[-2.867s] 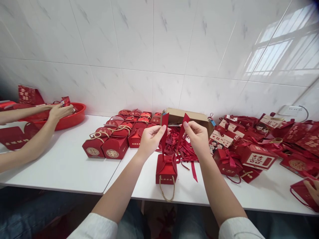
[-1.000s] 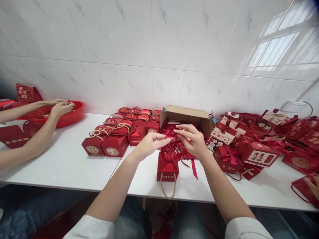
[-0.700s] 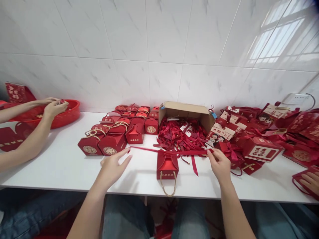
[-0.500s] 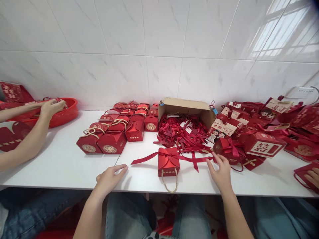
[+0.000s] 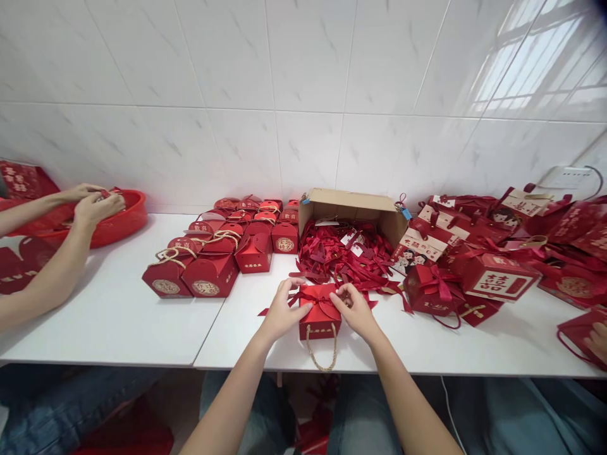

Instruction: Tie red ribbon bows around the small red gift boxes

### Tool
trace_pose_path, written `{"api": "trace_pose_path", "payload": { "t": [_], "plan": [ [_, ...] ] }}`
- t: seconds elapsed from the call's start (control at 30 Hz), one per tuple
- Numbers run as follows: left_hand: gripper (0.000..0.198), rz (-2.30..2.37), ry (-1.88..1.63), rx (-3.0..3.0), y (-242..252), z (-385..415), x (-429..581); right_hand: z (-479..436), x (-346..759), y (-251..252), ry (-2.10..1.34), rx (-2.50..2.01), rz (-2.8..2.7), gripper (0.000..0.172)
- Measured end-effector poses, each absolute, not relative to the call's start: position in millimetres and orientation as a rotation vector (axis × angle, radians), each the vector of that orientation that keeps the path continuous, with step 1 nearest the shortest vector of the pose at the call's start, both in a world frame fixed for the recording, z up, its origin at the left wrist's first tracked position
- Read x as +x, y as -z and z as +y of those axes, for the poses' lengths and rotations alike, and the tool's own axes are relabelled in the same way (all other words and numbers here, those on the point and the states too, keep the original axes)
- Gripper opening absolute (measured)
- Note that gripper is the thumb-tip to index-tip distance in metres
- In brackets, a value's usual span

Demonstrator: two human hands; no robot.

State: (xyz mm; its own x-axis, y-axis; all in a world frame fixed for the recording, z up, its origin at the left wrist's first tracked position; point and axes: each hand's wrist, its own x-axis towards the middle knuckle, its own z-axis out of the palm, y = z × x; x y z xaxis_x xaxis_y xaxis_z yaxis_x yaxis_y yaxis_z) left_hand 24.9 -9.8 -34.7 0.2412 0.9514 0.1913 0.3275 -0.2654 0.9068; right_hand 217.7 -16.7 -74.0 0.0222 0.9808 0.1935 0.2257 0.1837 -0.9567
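A small red gift box (image 5: 318, 330) stands near the table's front edge, its twisted rope handle (image 5: 327, 368) hanging toward me. Dark red ribbon (image 5: 322, 299) is knotted across its lid, with tails spreading to both sides. My left hand (image 5: 283, 313) is at the left side of the lid, thumb and fingers closed around the ribbon there. At the right side, my right hand (image 5: 355, 309) pinches the ribbon between thumb and fingertips. The exact pinch points are partly hidden by the fingers.
A cardboard carton (image 5: 348, 199) spills loose red ribbons (image 5: 346, 253) behind the box. Closed red boxes (image 5: 211, 272) stand in rows to its left. Bagged and ribboned boxes (image 5: 502, 275) pile up right. A co-worker's hands (image 5: 97, 205) work over a red basin (image 5: 135, 221); another hand (image 5: 598, 341) shows far right.
Both my hands have come inward from either side of the gift box onto its ribbon and have closed. The box has stayed in about the same place.
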Motion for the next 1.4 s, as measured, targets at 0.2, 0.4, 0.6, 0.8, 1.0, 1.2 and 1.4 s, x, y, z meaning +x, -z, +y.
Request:
{"api": "trace_pose_path", "payload": {
  "t": [0.2,0.4,0.6,0.8,1.0,1.2,1.4],
  "plan": [
    [0.032,1.284,-0.901,1.736,34.8,-9.4,16.9,-19.3,222.2,71.5,-0.976,-1.34,-1.485,0.039],
    [0.041,1.41,-0.801,1.847,26.0,-11.3,9.9,-18.0,233.1,59.4,-0.945,-1.328,-1.593,0.048],
    [0.045,1.428,-0.834,1.817,27.4,-10.3,3.0,-22.9,244.2,56.1,-1.142,-1.23,-1.481,0.046],
    [0.033,1.374,-0.844,1.986,17.8,-11.2,-0.1,-31.1,254.3,51.6,-1.597,-0.888,-1.129,0.031],
    [0.03,1.217,-0.909,2.029,-5.4,-14.1,23.9,-26.9,238.2,34.8,-1.514,-0.762,-1.307,0.028],
    [0.017,1.205,-1.1,1.911,-9.4,-16.2,54.6,-28.1,218.7,26.8,-1.347,-0.867,-1.404,0.03],
    [0.017,1.195,-1.164,1.862,-5.4,-14.1,47.7,-26.5,208.9,33.1,-1.092,-1.003,-1.542,0.025]
  ]
}}
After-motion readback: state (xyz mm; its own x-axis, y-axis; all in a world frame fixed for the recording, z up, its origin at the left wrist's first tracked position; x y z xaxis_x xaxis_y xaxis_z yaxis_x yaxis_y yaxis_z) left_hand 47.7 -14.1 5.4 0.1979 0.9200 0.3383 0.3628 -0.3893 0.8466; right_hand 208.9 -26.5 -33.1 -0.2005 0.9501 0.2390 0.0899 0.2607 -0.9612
